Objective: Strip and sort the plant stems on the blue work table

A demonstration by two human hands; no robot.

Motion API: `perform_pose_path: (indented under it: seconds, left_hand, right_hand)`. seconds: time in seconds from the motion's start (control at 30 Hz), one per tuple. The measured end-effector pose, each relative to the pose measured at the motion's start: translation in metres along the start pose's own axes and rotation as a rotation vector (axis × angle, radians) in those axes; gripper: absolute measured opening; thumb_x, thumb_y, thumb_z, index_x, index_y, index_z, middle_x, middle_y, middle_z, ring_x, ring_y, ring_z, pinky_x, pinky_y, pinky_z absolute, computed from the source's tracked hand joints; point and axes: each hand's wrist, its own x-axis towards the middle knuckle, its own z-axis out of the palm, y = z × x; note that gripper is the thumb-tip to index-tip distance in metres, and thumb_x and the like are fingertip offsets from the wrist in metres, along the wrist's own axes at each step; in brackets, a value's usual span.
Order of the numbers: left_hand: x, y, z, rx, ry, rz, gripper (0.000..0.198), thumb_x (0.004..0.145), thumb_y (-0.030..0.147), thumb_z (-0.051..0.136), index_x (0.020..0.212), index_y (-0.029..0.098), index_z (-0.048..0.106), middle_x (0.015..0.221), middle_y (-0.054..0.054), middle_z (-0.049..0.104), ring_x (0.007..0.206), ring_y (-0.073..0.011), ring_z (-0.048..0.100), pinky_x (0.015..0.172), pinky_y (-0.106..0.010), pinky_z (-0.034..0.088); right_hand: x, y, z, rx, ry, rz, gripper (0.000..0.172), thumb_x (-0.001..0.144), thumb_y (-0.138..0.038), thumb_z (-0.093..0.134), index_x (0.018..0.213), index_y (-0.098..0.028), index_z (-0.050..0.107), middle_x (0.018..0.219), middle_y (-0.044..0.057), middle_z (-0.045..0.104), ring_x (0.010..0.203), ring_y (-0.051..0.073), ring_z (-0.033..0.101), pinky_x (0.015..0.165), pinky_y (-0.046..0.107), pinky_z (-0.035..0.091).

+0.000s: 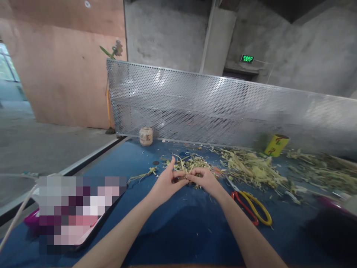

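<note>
Both my hands meet over the blue table top (178,223), fingertips together. My left hand (166,181) pinches something small I cannot make out, with its forefinger pointing up. My right hand (204,179) is curled, its fingertips pressed against the same small piece. Just beyond the hands lies a small heap of pale dried plant scraps (192,163). Scissors with red and yellow handles (252,206) lie on the cloth to the right of my right wrist, untouched.
A long spread of dried husks (251,167) runs along the back right. A yellow can (276,145) and a small woven jar (146,136) stand by the perforated metal panel (223,108). A blurred-out object (80,212) sits at the near left edge.
</note>
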Motion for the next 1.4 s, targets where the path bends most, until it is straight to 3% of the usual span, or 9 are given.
perform_pose_path:
  seconds: [0.17,0.33,0.57,0.73,0.83,1.0,1.1,1.23,1.4]
  left_hand:
    - [-0.001,0.004,0.001,-0.064,0.04,0.007,0.094,0.07,0.026,0.058,0.133,0.009,-0.008,0.084,-0.007,0.065,0.07,-0.014,0.055,0.068,-0.029,0.042]
    - [-0.001,0.01,0.002,-0.231,0.066,-0.093,0.097,0.067,0.021,0.062,0.133,0.007,-0.009,0.086,-0.008,0.066,0.076,-0.0144,0.058,0.075,-0.029,0.042]
    - [0.0,0.01,0.004,-0.35,0.184,-0.195,0.091,0.066,0.013,0.062,0.133,0.002,0.001,0.081,-0.009,0.068,0.072,-0.0118,0.059,0.075,-0.025,0.042]
    - [0.004,0.0,0.001,-0.294,0.26,-0.224,0.097,0.061,0.011,0.065,0.132,0.0,0.0,0.082,-0.01,0.068,0.068,-0.0123,0.059,0.068,-0.023,0.042]
    - [0.005,-0.005,0.0,-0.187,0.213,-0.181,0.098,0.062,0.011,0.062,0.132,0.001,-0.005,0.08,-0.009,0.068,0.065,-0.0119,0.057,0.063,-0.022,0.042]
    - [0.004,-0.012,0.003,0.08,0.101,-0.049,0.095,0.065,0.016,0.057,0.132,0.003,-0.009,0.081,-0.009,0.067,0.07,-0.0156,0.057,0.065,-0.027,0.042]
    - [0.001,-0.013,0.005,0.239,0.09,0.058,0.089,0.068,0.017,0.052,0.133,0.006,-0.009,0.079,-0.006,0.067,0.073,-0.0166,0.057,0.069,-0.028,0.041]
    - [-0.005,-0.007,0.004,0.312,0.003,0.13,0.08,0.074,0.021,0.045,0.133,0.007,-0.007,0.082,-0.006,0.066,0.076,-0.0171,0.057,0.071,-0.028,0.04]
    - [-0.006,0.001,0.003,0.222,-0.014,-0.005,0.073,0.08,0.032,0.038,0.134,0.008,-0.004,0.085,-0.007,0.064,0.072,-0.0162,0.055,0.063,-0.026,0.039]
  right_hand:
    - [0.001,0.002,0.003,0.079,0.019,0.059,0.027,0.064,-0.039,0.061,0.057,-0.015,0.052,0.053,-0.003,0.047,0.05,0.008,0.04,0.05,0.022,0.032]
    - [0.002,0.003,0.003,0.11,0.125,-0.194,0.015,0.068,-0.03,0.06,0.076,-0.018,0.056,0.074,0.0,0.054,0.067,0.012,0.05,0.064,0.024,0.04]
    - [-0.002,-0.001,-0.003,-0.179,0.251,-0.422,0.004,0.071,-0.021,0.061,0.067,-0.019,0.062,0.074,0.003,0.062,0.076,0.015,0.055,0.072,0.029,0.039]
    - [-0.009,-0.006,0.002,-0.645,0.221,-0.62,0.011,0.08,-0.02,0.052,0.079,-0.022,0.062,0.083,0.001,0.065,0.081,0.016,0.053,0.08,0.036,0.03]
    - [-0.011,-0.005,0.007,-0.697,0.164,-0.7,0.014,0.082,-0.018,0.046,0.083,-0.021,0.06,0.087,0.003,0.065,0.082,0.016,0.052,0.076,0.033,0.034]
    - [-0.01,0.0,0.013,-0.477,0.108,-0.398,0.001,0.077,-0.022,0.053,0.076,-0.021,0.053,0.074,0.001,0.06,0.068,0.014,0.052,0.064,0.028,0.039]
    - [-0.008,0.004,0.014,-0.262,0.132,-0.174,0.014,0.069,-0.023,0.058,0.073,-0.021,0.046,0.064,-0.002,0.054,0.055,0.012,0.047,0.052,0.025,0.036]
    - [-0.003,0.009,0.014,-0.065,0.112,-0.098,0.022,0.064,-0.019,0.059,0.073,-0.02,0.039,0.063,-0.003,0.051,0.053,0.01,0.046,0.05,0.023,0.036]
    - [-0.002,0.006,0.012,0.024,0.136,-0.06,0.035,0.063,-0.017,0.059,0.087,-0.021,0.035,0.061,-0.006,0.053,0.049,0.01,0.048,0.049,0.022,0.037]
